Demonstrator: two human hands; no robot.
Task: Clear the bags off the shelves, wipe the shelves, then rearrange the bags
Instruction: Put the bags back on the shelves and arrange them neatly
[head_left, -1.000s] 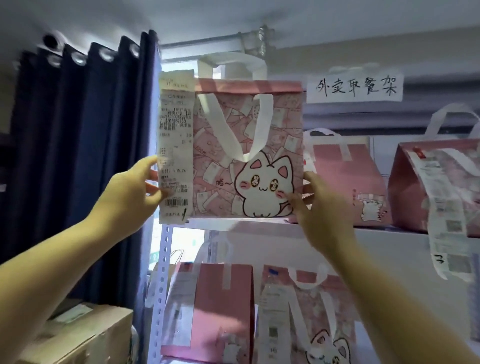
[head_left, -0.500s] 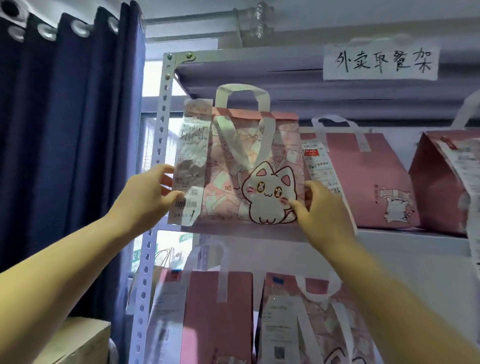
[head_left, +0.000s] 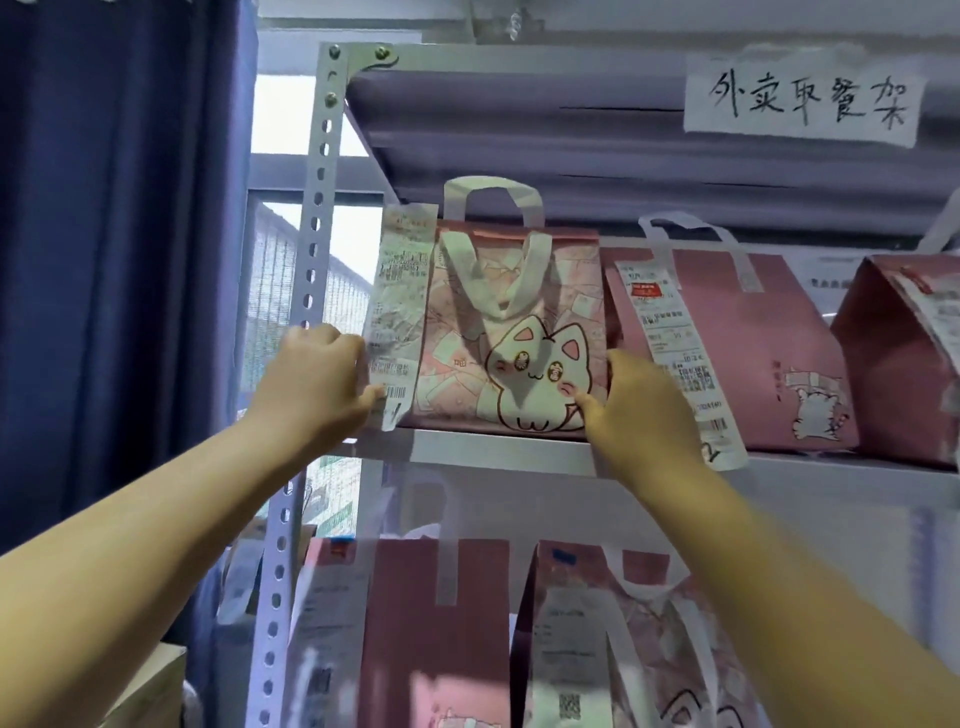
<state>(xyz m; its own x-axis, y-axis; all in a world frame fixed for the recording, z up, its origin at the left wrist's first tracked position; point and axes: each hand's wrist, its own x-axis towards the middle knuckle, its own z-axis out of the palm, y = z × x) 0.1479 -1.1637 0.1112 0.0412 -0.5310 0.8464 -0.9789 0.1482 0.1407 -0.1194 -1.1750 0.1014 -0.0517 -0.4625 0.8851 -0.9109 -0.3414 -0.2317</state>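
Observation:
A pink cat-print bag (head_left: 498, 332) with white handles and a long receipt (head_left: 397, 312) on its left side stands at the left end of the upper shelf (head_left: 498, 452). My left hand (head_left: 317, 384) grips its lower left edge over the receipt. My right hand (head_left: 639, 405) holds its lower right corner, thumb on the cat print. Beside it on the same shelf stands a plain pink bag (head_left: 737, 343) with a receipt, and another pink bag (head_left: 904, 358) at the far right.
Two more pink bags (head_left: 415, 634) (head_left: 623, 649) stand on the shelf below. A perforated white upright (head_left: 306, 322) frames the left side, with a dark blue curtain (head_left: 114, 260) beyond it. A handwritten paper sign (head_left: 802, 101) hangs on the top shelf edge. A cardboard box (head_left: 150, 691) sits low left.
The cat bag has gone from held in front of the shelf to standing on the upper shelf's left end. Both hands moved in with it and still hold its lower edges.

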